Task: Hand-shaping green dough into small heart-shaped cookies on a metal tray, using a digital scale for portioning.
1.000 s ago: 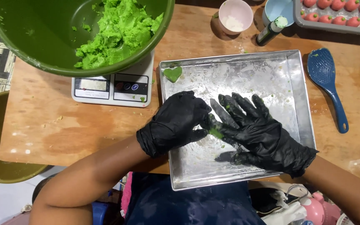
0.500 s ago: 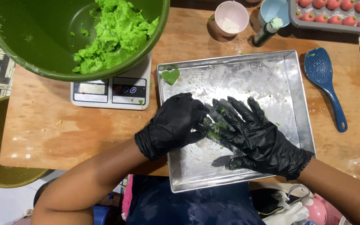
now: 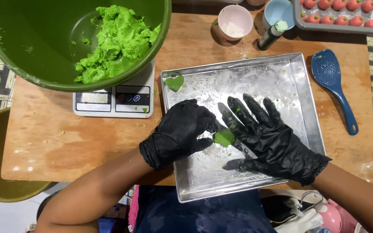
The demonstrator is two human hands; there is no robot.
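Left hand (image 3: 178,131) pinches green dough piece (image 3: 224,137) against open right hand (image 3: 266,136) over metal tray (image 3: 298,86); heart-shaped piece (image 3: 174,82) in tray corner, green bowl (image 3: 22,43) holds dough (image 3: 115,41).

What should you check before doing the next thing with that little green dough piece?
1. Dough piece held between both hands: ok, left hand presses it against right hand.
2. Both hands gloved: ok.
3. Free space in metal tray: ok, only one heart-shaped piece sits in its far left corner.
4. More dough in green bowl: ok.
5. Piece's shape finished: cannot tell, fingers hide part.
6. Gloves clean: not ok, green bits stick to right fingers.
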